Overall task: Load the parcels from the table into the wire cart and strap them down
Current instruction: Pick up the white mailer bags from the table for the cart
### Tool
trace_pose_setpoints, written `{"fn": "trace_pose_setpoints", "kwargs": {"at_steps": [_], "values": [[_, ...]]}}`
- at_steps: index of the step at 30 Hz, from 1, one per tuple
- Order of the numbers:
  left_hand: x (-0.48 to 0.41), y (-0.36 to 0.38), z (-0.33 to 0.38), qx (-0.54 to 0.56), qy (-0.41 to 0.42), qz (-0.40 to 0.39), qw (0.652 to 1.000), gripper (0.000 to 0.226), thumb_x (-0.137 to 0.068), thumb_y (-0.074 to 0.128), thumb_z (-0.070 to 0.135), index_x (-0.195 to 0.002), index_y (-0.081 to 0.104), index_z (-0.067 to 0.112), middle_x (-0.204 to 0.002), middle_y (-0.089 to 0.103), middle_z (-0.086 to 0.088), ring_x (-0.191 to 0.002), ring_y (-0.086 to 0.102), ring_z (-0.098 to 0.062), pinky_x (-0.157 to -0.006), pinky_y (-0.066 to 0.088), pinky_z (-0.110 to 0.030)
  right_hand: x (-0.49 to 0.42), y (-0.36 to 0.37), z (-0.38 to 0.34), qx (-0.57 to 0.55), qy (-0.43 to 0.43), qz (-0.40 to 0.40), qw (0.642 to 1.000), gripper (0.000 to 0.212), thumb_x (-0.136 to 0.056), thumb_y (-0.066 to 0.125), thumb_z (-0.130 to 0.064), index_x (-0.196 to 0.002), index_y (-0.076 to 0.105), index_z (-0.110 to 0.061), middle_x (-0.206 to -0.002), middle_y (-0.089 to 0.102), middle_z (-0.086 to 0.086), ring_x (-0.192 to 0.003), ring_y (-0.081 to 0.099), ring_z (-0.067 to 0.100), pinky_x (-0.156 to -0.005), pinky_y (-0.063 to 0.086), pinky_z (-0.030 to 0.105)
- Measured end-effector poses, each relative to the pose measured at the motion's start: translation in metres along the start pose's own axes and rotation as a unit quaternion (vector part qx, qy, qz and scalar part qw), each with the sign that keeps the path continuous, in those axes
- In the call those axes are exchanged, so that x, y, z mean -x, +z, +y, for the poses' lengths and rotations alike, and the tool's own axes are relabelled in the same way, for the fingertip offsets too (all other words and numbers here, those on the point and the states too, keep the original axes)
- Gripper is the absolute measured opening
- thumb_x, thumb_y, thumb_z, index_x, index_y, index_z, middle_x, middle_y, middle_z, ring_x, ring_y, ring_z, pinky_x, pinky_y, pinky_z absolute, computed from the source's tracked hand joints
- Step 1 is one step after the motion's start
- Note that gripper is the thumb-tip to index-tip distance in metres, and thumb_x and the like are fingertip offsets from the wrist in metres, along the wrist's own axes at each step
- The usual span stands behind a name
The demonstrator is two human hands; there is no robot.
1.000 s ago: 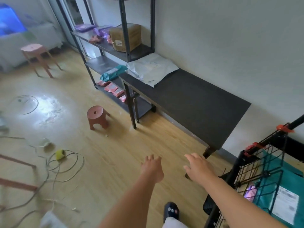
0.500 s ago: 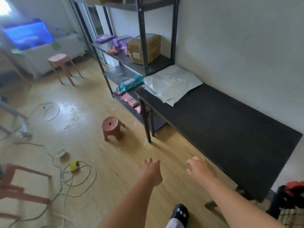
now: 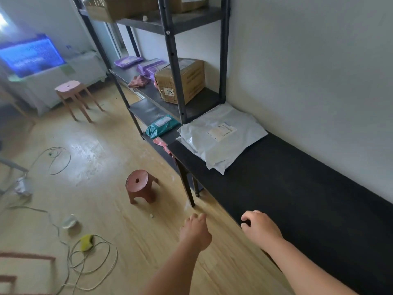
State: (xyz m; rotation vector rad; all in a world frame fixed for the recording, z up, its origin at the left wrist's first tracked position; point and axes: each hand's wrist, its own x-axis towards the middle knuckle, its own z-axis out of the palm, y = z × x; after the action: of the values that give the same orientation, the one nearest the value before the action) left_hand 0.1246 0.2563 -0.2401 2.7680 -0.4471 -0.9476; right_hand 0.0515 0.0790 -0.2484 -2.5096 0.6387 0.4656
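Against the white wall stood the long black table [image 3: 297, 209], with the flat white plastic mailer parcels [image 3: 221, 137] stacked at its far end beside the dark metal shelving unit [image 3: 170, 60]. Within the preceding second the view had swung off the wire cart, now out of frame, towards the parcels. Left hand [image 3: 194, 231] and right hand [image 3: 261, 228] were apart, loosely curled and empty, so a fresh pickup was probably starting.
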Motion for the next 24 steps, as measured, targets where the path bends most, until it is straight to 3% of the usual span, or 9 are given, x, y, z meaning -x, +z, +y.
{"fn": "trace_pose_setpoints", "kwargs": {"at_steps": [6, 10, 12, 16, 19, 22, 24], "values": [[-0.046, -0.047, 0.003, 0.093, -0.011, 0.059, 0.994, 0.062, -0.09, 0.051, 0.012, -0.148, 0.035, 0.023, -0.144, 0.042, -0.004, -0.133, 0.042, -0.022, -0.093, 0.044, -0.029, -0.043, -0.022, -0.026, -0.068, 0.007, 0.01, 0.998, 0.027, -0.097, 0.052, -0.029, -0.122, 0.062, -0.026, -0.123, 0.059, -0.008, -0.109, 0.057, 0.012, -0.086, 0.047, 0.025], [-0.087, -0.079, 0.003, 0.165, -0.026, 0.079, 0.983, 0.056, -0.091, 0.051, 0.011, -0.145, 0.039, 0.022, -0.137, 0.047, -0.002, -0.113, 0.056, -0.019, -0.075, 0.047, -0.025, -0.072, -0.038, -0.044, -0.101, 0.025, 0.029, 0.994, 0.026, -0.097, 0.052, -0.029, -0.121, 0.062, -0.026, -0.121, 0.061, -0.008, -0.106, 0.058, 0.01, -0.085, 0.048, 0.023], [-0.11, -0.097, 0.003, 0.19, -0.027, 0.076, 0.978, 0.058, -0.091, 0.053, 0.014, -0.146, 0.037, 0.023, -0.135, 0.048, -0.002, -0.101, 0.062, -0.018, -0.076, 0.055, -0.029, -0.088, -0.045, -0.052, -0.109, 0.041, 0.035, 0.993, 0.026, -0.097, 0.052, -0.029, -0.122, 0.061, -0.026, -0.121, 0.061, -0.009, -0.106, 0.057, 0.009, -0.084, 0.047, 0.022], [-0.154, -0.135, 0.002, 0.227, -0.023, 0.063, 0.972, 0.062, -0.088, 0.054, 0.016, -0.147, 0.035, 0.021, -0.136, 0.047, -0.002, -0.1, 0.063, -0.019, -0.084, 0.057, -0.036, -0.121, -0.059, -0.073, -0.122, 0.075, 0.046, 0.989, 0.026, -0.098, 0.053, -0.028, -0.123, 0.061, -0.026, -0.119, 0.062, -0.01, -0.099, 0.057, 0.007, -0.082, 0.047, 0.021], [-0.183, -0.159, -0.002, 0.298, -0.041, 0.038, 0.953, 0.057, -0.09, 0.055, 0.017, -0.144, 0.035, 0.015, -0.111, 0.055, 0.004, -0.084, 0.061, -0.013, -0.069, 0.052, -0.028, -0.145, -0.066, -0.088, -0.138, 0.105, 0.054, 0.983, 0.023, -0.098, 0.053, -0.028, -0.119, 0.062, -0.027, -0.118, 0.062, -0.01, -0.095, 0.056, 0.006, -0.079, 0.047, 0.021], [-0.212, -0.17, -0.005, 0.382, -0.073, 0.006, 0.921, 0.052, -0.091, 0.059, 0.02, -0.139, 0.04, 0.011, -0.083, 0.051, 0.006, -0.067, 0.05, -0.009, -0.054, 0.04, -0.023, -0.164, -0.064, -0.098, -0.167, 0.148, 0.055, 0.973, 0.025, -0.098, 0.053, -0.028, -0.122, 0.059, -0.026, -0.123, 0.058, -0.007, -0.099, 0.055, 0.008, -0.074, 0.045, 0.02], [-0.225, -0.176, -0.003, 0.435, -0.085, -0.026, 0.896, 0.04, -0.088, 0.06, 0.019, -0.125, 0.051, 0.007, -0.075, 0.048, 0.002, -0.06, 0.044, -0.012, -0.049, 0.035, -0.023, -0.171, -0.062, -0.103, -0.2, 0.179, 0.06, 0.962, 0.028, -0.098, 0.053, -0.026, -0.127, 0.056, -0.025, -0.126, 0.057, -0.006, -0.097, 0.052, 0.008, -0.067, 0.041, 0.018]]}}
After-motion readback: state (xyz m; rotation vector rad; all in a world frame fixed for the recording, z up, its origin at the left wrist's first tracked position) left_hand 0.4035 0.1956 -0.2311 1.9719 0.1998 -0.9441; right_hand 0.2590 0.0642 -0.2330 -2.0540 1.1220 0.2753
